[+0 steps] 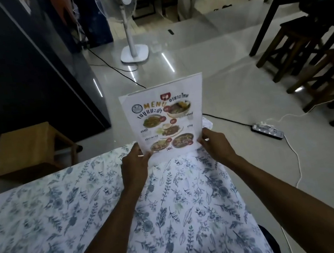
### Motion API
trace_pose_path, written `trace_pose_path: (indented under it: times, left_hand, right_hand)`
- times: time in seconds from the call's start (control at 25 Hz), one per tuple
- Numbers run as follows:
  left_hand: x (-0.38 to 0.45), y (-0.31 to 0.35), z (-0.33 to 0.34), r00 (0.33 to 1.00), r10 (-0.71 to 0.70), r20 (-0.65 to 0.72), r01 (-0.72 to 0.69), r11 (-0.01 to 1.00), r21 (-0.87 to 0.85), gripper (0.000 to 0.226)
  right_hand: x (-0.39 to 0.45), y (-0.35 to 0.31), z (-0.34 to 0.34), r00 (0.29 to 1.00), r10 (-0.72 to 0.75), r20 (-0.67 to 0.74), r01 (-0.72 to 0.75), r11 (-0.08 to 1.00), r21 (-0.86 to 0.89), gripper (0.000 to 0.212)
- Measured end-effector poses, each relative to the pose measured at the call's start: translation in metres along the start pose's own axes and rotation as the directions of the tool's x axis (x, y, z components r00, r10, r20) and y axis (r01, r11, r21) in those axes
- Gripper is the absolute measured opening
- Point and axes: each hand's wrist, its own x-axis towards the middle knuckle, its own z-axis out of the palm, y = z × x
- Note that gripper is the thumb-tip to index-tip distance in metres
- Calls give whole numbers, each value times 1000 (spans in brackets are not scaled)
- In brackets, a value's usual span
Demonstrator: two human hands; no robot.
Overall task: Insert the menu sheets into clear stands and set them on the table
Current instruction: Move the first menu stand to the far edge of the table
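Menu stand (166,116) is being gripped at its lower corners by both hands' closed fingers (144,154); lowering it level onto the worktop (46,214) should seat it upright.

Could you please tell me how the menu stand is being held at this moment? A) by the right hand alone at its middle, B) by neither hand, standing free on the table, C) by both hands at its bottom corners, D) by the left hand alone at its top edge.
C: the left hand and the right hand each grip a lower corner of the upright menu stand at the far edge of the table.
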Motion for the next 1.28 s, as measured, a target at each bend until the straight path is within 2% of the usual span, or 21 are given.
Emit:
trace_pose_path:
  times: [0.12, 0.36, 0.48, 0.68, 1.0, 1.28]
  left_hand:
    - [20, 2, 6, 1000, 14, -26, -12, 996, 87, 30]
    - [34, 7, 9, 998, 9, -55, -3, 993, 117, 31]
    - [30, 10, 11, 999, 3, -40, 3, 991, 133, 31]
    - [24, 16, 14, 994, -98, 51, 85, 975, 206, 35]
    - [-8, 3, -3, 993, -100, 67, 92, 990, 105, 47]
    - [-73, 5, -43, 997, -63, 41, 64, 998, -10, 44]
  right_hand:
    - [22, -5, 0, 1000, 11, -18, -10, 1000, 8, 15]
    - [36, -5, 5, 999, 23, -27, -24, 1000, -6, 14]
    - [36, -7, 7, 999, 46, -22, -46, 999, -18, 14]
    - [33, -11, 13, 992, 124, -3, -124, 991, -47, 23]
    - [-5, -7, 6, 978, 206, 24, -207, 977, 43, 45]
    - [-77, -49, 10, 986, 162, -30, -159, 984, 83, 53]
